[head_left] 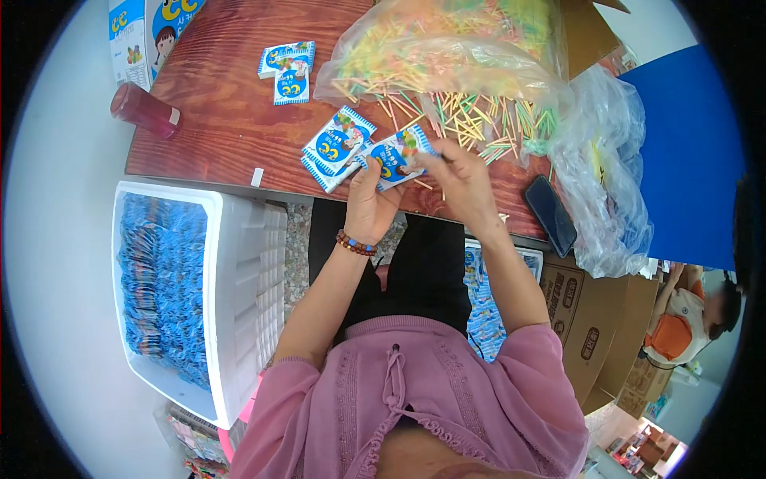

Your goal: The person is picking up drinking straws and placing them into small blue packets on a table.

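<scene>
In front of me, above the table's near edge, my left hand (pixel 373 203) grips a small blue-and-white packet (pixel 392 160) by its lower left, thumb on top. My right hand (pixel 467 185) pinches at the right edge of the same packet; its fingertips are slightly blurred, and anything small between them is hidden. Just left of the held packet, a few like packets (pixel 338 144) lie overlapping on the table. Farther back sits another little group of packets (pixel 292 81). Thin pastel sticks (pixel 467 116) are strewn beyond my right hand.
A large clear bag of sticks (pixel 447 40) covers the back of the red-brown table (pixel 215 104). Pink bottle (pixel 146 110) at left, phone (pixel 550 215) at right. A white crate (pixel 247 263) of packets stands left; cardboard boxes (pixel 586 319) and another person (pixel 686 319) are right.
</scene>
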{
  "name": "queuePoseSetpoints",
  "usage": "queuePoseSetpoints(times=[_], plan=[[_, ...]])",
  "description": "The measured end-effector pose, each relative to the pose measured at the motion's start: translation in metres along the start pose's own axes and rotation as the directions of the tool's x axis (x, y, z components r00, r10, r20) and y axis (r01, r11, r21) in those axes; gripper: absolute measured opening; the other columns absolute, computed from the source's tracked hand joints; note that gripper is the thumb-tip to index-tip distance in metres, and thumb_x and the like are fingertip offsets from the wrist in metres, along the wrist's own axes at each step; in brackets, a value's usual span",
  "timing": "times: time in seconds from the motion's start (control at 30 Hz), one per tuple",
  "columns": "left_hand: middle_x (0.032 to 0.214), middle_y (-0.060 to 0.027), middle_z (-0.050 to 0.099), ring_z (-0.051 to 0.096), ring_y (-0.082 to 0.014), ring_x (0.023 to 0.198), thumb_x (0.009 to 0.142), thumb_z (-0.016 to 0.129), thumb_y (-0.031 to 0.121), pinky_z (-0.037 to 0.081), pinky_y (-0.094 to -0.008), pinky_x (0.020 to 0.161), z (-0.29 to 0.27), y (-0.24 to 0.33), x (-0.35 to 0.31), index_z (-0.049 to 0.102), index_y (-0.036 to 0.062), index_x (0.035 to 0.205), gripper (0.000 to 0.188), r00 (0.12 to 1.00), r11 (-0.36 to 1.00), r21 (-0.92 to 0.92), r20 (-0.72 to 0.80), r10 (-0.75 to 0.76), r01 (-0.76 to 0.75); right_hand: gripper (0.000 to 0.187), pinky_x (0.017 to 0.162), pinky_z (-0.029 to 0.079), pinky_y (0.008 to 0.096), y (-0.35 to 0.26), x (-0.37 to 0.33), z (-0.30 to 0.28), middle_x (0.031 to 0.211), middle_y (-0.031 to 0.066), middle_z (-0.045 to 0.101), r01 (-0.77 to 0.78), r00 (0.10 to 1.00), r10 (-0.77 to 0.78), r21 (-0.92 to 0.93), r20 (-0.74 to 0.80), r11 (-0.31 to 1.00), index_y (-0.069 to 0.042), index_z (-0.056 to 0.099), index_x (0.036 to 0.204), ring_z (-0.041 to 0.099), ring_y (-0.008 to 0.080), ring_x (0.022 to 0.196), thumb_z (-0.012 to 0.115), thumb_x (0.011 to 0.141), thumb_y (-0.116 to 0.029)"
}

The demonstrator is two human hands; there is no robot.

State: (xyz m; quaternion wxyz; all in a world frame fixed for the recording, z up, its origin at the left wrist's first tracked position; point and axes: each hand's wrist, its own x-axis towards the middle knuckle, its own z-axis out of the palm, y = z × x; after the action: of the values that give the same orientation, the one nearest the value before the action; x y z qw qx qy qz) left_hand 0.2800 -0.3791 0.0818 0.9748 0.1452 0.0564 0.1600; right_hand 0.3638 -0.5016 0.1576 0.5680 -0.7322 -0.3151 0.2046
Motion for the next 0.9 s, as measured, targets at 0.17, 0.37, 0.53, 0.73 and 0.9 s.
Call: queuePoseSetpoints(times=[0.17, 0.37, 0.53, 0.73, 0.9], plan=[[0.12, -0.0093, 0.059, 0.057, -0.0206, 0.111, 0.095, 0.053, 0.018, 0.045, -0.04, 0.096, 0.002, 0.012, -0.009, 0.052, 0.0009, 0.122, 0.032, 0.995, 0.992, 0.103, 0.08, 0.063, -0.071, 0.018, 0.071, 0.046, 0.023, -0.019, 0.026, -0.024, 0.081, 0.0006, 0.063, 0.002, 0.997, -0.004, 0.029, 0.077, 1.0, 0.004, 0.066, 0.095, 0.055, 0.0055, 0.079, 0.056, 0.093, -0.011], [0.11, -0.0073, 0.064, 0.062, -0.0108, 0.094, 0.084, 0.064, -0.002, 0.051, -0.0232, 0.078, 0.023, 0.049, -0.011, 0.056, -0.0019, 0.119, 0.035, 0.995, 0.848, 0.522, 0.012, 0.099, -0.091, 0.016, 0.071, 0.047, 0.0233, -0.042, 0.046, -0.012, 0.084, -0.0006, 0.065, 0.15, 0.969, -0.081, -0.295, 0.235, 0.944, 0.003, 0.066, 0.098, 0.058, 0.0076, 0.081, 0.058, 0.092, -0.01], [0.089, -0.0019, 0.069, 0.062, -0.0049, 0.078, 0.084, 0.067, 0.004, 0.05, -0.0205, 0.069, 0.018, 0.064, -0.006, 0.068, -0.0013, 0.095, 0.012, 0.971, 0.728, 0.671, -0.05, 0.234, -0.141, 0.013, 0.068, 0.048, 0.0237, -0.031, 0.07, 0.012, 0.084, 0.0006, 0.065, 0.086, 0.959, -0.069, -0.049, 0.275, 0.995, 0.0, 0.066, 0.097, 0.059, 0.0075, 0.078, 0.06, 0.09, -0.009], [0.086, -0.0018, 0.068, 0.06, -0.004, 0.076, 0.084, 0.069, 0.009, 0.049, -0.0205, 0.065, 0.008, 0.114, 0.018, 0.068, -0.0019, 0.094, 0.015, 0.922, 0.513, 0.852, -0.112, 0.372, -0.104, 0.017, 0.052, 0.043, 0.0273, -0.025, 0.127, 0.049, 0.06, 0.0064, 0.061, 0.074, 0.968, -0.03, -0.166, 0.251, 0.983, 0.001, 0.064, 0.079, 0.056, 0.0106, 0.054, 0.065, 0.083, -0.016], [0.097, -0.0061, 0.067, 0.061, -0.0082, 0.084, 0.086, 0.066, 0.011, 0.049, -0.0222, 0.072, -0.03, 0.169, 0.068, 0.061, -0.003, 0.111, 0.029, 0.844, 0.398, 0.906, -0.095, 0.528, -0.147, 0.018, 0.049, 0.044, 0.0277, -0.023, 0.214, 0.097, 0.059, 0.0061, 0.061, 0.029, 0.972, 0.025, -0.225, 0.234, 0.974, 0.001, 0.066, 0.08, 0.057, 0.0102, 0.054, 0.064, 0.083, -0.016]])
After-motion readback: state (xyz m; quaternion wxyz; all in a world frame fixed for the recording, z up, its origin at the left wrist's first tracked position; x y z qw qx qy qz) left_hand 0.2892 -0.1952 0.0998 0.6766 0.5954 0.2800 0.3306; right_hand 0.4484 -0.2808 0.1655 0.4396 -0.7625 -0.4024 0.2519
